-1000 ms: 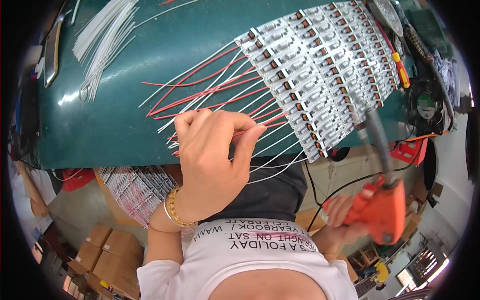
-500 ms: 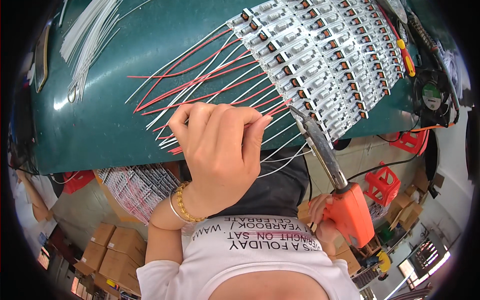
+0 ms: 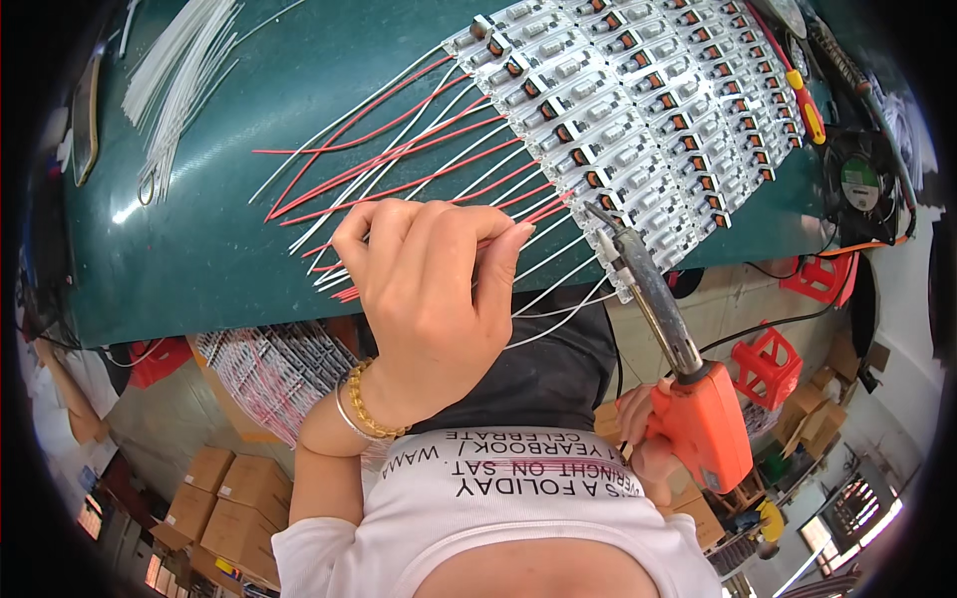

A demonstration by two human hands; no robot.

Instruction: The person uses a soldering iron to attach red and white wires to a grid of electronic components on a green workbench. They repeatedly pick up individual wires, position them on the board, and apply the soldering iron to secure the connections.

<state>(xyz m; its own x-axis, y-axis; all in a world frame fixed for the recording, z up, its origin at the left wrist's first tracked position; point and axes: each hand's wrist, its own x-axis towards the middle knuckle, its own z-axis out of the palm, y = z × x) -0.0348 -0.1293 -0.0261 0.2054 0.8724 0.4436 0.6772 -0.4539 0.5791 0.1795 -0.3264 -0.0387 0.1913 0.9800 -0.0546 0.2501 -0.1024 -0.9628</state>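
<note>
Thumb and fingers of my left hand (image 3: 429, 289) are pinched together around red wires (image 3: 543, 211), whose far ends run to the edge of a panel of small silver circuit boards (image 3: 638, 125). My right hand (image 3: 643, 439) grips an orange soldering gun (image 3: 706, 429) by its handle. The gun's dark tip (image 3: 598, 212) points up and left, at the panel's near left edge beside the red wire ends; whether it touches is too small to tell. More red and white wires (image 3: 399, 164) fan out leftward from the panel across the green tabletop (image 3: 249, 239).
A bundle of white wires (image 3: 184, 90) lies at the far left. Right of the panel are a red-and-yellow screwdriver (image 3: 809, 110) and a black fan (image 3: 862, 189). Below the table are red stools (image 3: 766, 367), cardboard boxes (image 3: 234, 508) and more wired panels (image 3: 274, 374). Another person's arm (image 3: 70, 389) shows left.
The panel's near edge has shifted slightly left, and my left hand with the red wires has moved a little the same way. The soldering gun has moved slightly right.
</note>
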